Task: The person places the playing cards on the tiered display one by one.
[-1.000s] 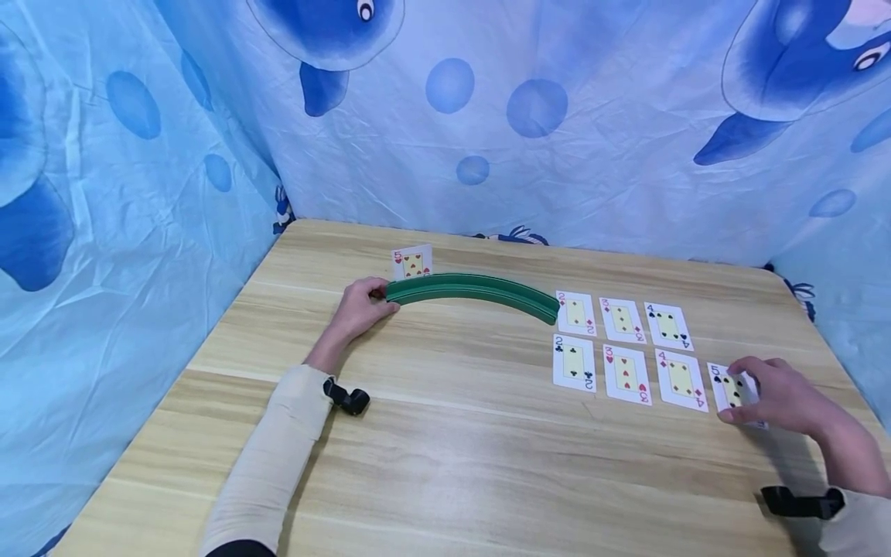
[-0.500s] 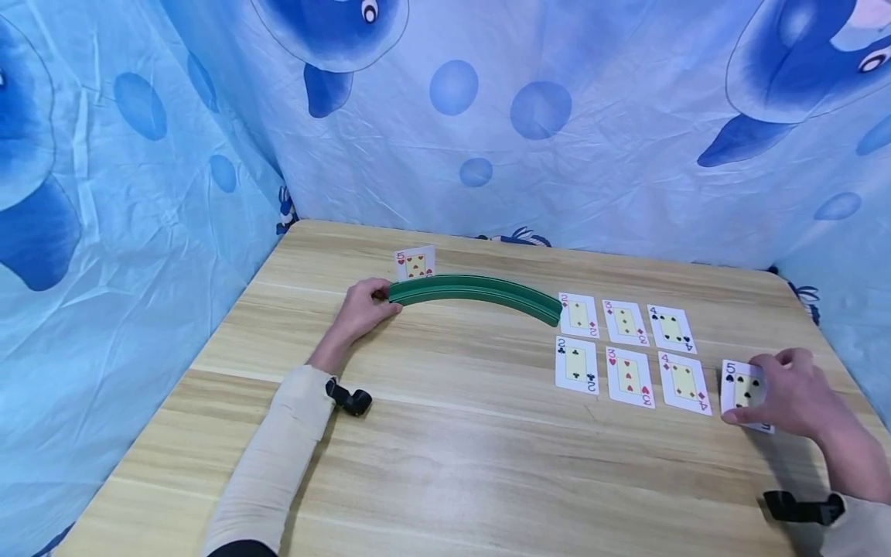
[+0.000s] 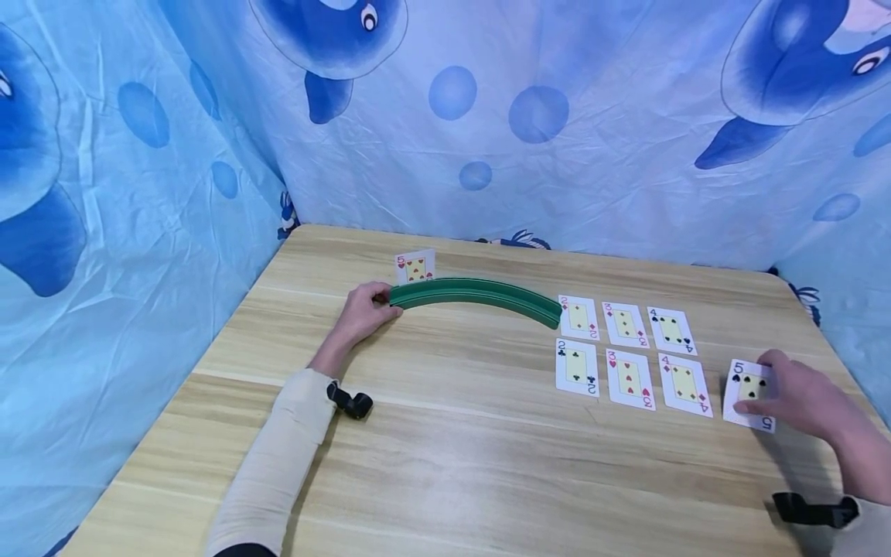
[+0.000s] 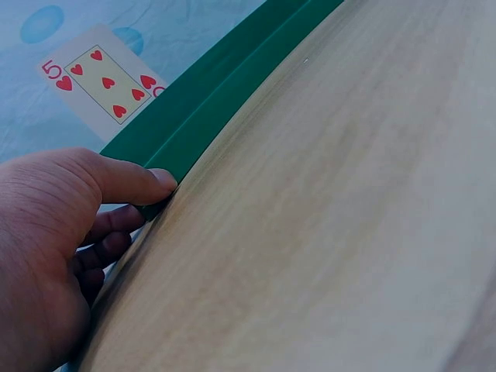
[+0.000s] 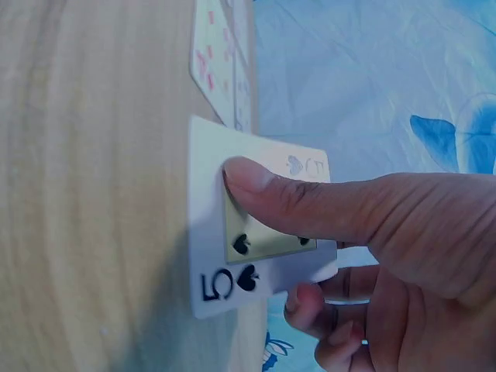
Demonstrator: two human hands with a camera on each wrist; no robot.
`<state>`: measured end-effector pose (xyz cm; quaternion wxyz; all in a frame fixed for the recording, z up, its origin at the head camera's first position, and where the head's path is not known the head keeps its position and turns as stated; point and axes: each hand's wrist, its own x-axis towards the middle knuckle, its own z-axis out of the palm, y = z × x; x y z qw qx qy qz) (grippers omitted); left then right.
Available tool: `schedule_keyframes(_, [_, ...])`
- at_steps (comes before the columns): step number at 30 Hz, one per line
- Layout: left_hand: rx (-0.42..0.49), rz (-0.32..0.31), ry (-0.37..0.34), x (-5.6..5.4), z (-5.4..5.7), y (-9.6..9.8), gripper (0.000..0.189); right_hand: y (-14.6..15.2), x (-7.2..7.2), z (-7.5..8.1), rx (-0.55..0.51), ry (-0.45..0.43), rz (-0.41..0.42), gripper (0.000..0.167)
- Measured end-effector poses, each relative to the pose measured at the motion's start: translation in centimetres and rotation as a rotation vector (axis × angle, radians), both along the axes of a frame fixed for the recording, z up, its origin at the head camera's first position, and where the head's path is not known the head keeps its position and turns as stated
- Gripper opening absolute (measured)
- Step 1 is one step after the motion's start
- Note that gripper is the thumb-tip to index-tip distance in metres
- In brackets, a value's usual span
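In the head view my left hand (image 3: pixel 360 313) pinches the left end of a green curved card holder (image 3: pixel 476 292), its thumb on the near side. A five of hearts (image 4: pixel 105 84) stands upright in the holder's slot near that hand. On the right, my right hand (image 3: pixel 810 394) holds a five of spades (image 3: pixel 750 383). The right wrist view shows the thumb (image 5: pixel 294 203) pressed flat across the card's face, with other fingers partly hidden behind it. The card is tilted up off the table there, a small gap away from the four of diamonds (image 3: pixel 685 384).
Face-up cards lie in two rows on the wooden table (image 3: pixel 445 464): a two of diamonds (image 3: pixel 579 319), three of diamonds (image 3: pixel 626 325) and four of spades (image 3: pixel 672 330) behind, a two of clubs (image 3: pixel 576 367) and three of hearts (image 3: pixel 630 379) in front. A blue curtain (image 3: pixel 487 170) hangs behind.
My right hand has drawn the five of spades slightly rightward, away from the four of diamonds, and its thumb has slid onto the card's face. My left hand and the holder have stayed put.
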<state>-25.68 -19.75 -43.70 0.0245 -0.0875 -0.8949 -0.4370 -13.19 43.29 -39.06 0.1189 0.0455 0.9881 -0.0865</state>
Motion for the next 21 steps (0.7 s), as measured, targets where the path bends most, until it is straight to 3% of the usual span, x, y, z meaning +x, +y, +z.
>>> schedule_keyframes(7, [0.004,-0.003,-0.003,0.1,0.1,0.0,0.032,0.9,0.4,1.1,-0.088,0.079,0.068,0.041])
schedule_keyframes(10, [0.002,-0.003,-0.001,0.1,0.1,-0.1,0.032,1.2,0.7,1.3,-0.121,0.108,0.090,0.028])
schedule_keyframes(16, [0.004,-0.003,-0.004,0.1,0.1,-0.1,0.032,1.6,1.1,1.6,-0.146,0.114,0.103,0.026])
schedule_keyframes(21, [0.000,-0.003,-0.002,0.1,0.1,0.0,0.032,1.4,1.5,1.5,-0.164,0.190,0.092,0.033])
